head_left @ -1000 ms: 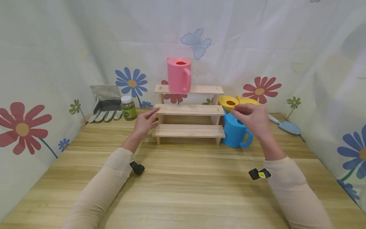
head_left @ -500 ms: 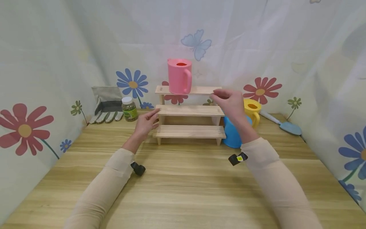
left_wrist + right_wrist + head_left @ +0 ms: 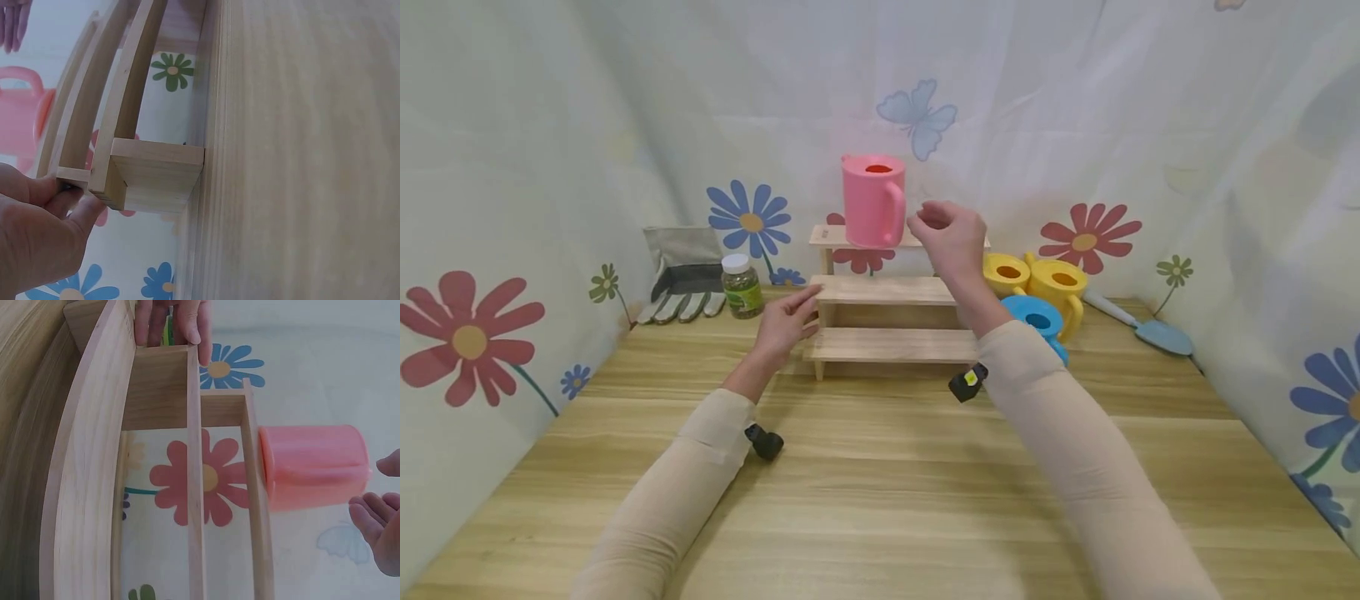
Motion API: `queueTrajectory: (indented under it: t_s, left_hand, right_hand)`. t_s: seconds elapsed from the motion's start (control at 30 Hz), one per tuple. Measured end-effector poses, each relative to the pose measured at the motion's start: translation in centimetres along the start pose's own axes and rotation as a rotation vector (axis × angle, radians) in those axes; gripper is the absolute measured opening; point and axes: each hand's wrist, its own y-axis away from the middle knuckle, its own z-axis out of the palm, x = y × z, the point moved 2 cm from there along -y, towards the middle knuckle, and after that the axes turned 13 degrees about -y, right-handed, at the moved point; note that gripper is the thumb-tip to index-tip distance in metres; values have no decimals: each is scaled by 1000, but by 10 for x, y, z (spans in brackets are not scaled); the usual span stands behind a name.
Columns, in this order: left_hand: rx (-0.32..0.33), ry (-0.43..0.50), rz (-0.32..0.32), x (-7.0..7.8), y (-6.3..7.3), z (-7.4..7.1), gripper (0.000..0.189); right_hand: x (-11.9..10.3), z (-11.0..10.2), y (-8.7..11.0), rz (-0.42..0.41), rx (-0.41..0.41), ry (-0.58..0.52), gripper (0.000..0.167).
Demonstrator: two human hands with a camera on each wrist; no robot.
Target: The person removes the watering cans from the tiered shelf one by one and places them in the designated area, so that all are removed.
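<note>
A pink watering can (image 3: 867, 204) stands upright on the top step of a three-step wooden shelf (image 3: 883, 290), its handle turned to the right. Just right of that handle is my right hand (image 3: 953, 242), with nothing in it; in the right wrist view its thumb and fingers are apart beside the can's upper end. My left hand (image 3: 781, 327) holds the left end of the middle step. The left wrist view shows the thumb and fingers (image 3: 44, 212) around the board's end. The right forearm hides part of the shelf's right side.
Right of the shelf stand two yellow watering cans (image 3: 1057, 282) and a blue one (image 3: 1037, 312), partly behind my right sleeve. A trowel (image 3: 1161, 335) lies farther right. At the back left are a lidded jar (image 3: 742, 292) and gloves (image 3: 682, 305). A flowered curtain (image 3: 1000, 100) closes the back.
My right hand has moved left and up, from over the blue watering can to beside the pink one's handle. The left hand has stayed at the shelf's left end.
</note>
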Motion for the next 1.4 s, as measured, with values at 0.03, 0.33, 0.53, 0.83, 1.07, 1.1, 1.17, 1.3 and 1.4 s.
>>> queueTrajectory:
  t_s: [0.03, 0.33, 0.53, 0.83, 1.07, 1.1, 1.17, 1.3, 1.4]
  left_hand:
    - [1, -3, 0, 0, 0, 0, 40]
    - [3, -20, 9, 1, 0, 0, 40]
    - [3, -14, 12, 0, 0, 0, 39]
    - [2, -13, 22, -1, 0, 0, 40]
    - [4, -25, 28, 0, 0, 0, 39]
    - [5, -27, 28, 0, 0, 0, 40]
    - [8, -24, 25, 0, 0, 0, 39]
    - [5, -29, 22, -1, 0, 0, 40]
    - [6, -32, 21, 0, 1, 0, 40]
  right_hand:
    - [0, 4, -2, 1, 13, -10, 37]
    - [7, 29, -21, 7, 66, -44, 39]
    - [3, 39, -31, 46, 70, -78, 33]
    - [4, 50, -38, 112, 126, -86, 31]
    - [7, 50, -39, 191, 141, -161, 35]
    - [7, 50, -39, 204, 144, -177, 35]
    - [8, 50, -38, 224, 153, -210, 35]
    - [11, 49, -37, 250, 189, -265, 32]
    - [13, 48, -37, 249, 212, -287, 31]
